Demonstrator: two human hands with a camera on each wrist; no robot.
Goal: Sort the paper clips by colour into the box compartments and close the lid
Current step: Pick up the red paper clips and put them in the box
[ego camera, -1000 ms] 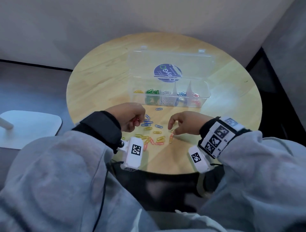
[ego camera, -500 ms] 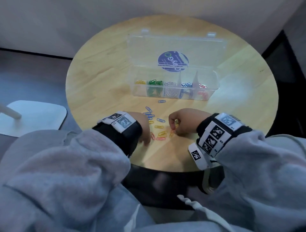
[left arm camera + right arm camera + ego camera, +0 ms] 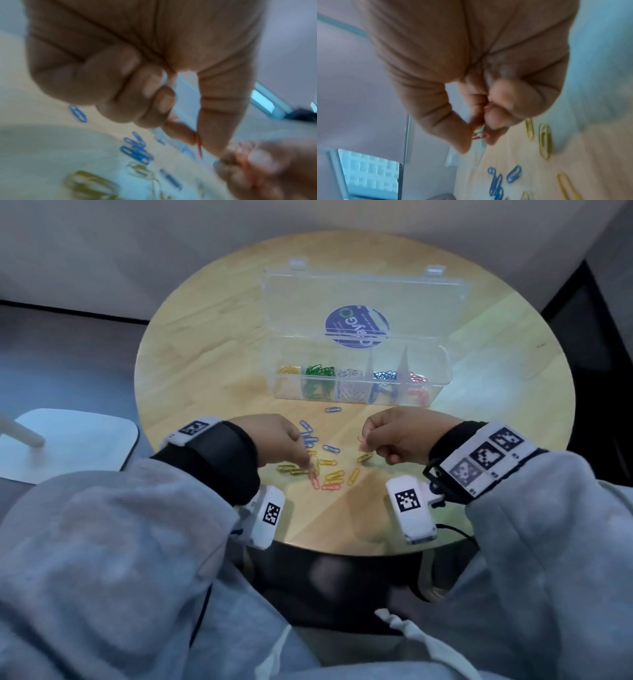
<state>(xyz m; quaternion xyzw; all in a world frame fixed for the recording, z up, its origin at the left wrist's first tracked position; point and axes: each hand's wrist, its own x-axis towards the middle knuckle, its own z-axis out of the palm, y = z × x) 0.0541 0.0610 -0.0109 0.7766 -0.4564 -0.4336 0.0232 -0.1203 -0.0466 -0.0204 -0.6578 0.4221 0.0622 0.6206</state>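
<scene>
A clear compartment box (image 3: 445, 371) stands open at the table's middle, its lid (image 3: 363, 292) tilted back. Its compartments hold yellow, green, silver, blue and red clips, left to right. Loose blue clips (image 3: 310, 440), yellow clips (image 3: 334, 475) and red clips (image 3: 330, 487) lie in front of it. My left hand (image 3: 310, 467) reaches palm down into this pile; thumb and forefinger pinch a red clip (image 3: 199, 147). My right hand (image 3: 364, 440) hovers just right of the pile and pinches a red clip (image 3: 478, 136) between thumb and forefinger.
The round wooden table (image 3: 212, 354) has bare wood to the left and right of the box. A single blue clip (image 3: 333, 409) lies close to the box front. A white stool (image 3: 68, 443) stands lower left, beyond the table edge.
My left hand turned palm down and dropped onto the pile, where it now pinches a red clip. My right hand lifted slightly off the table with a red clip.
</scene>
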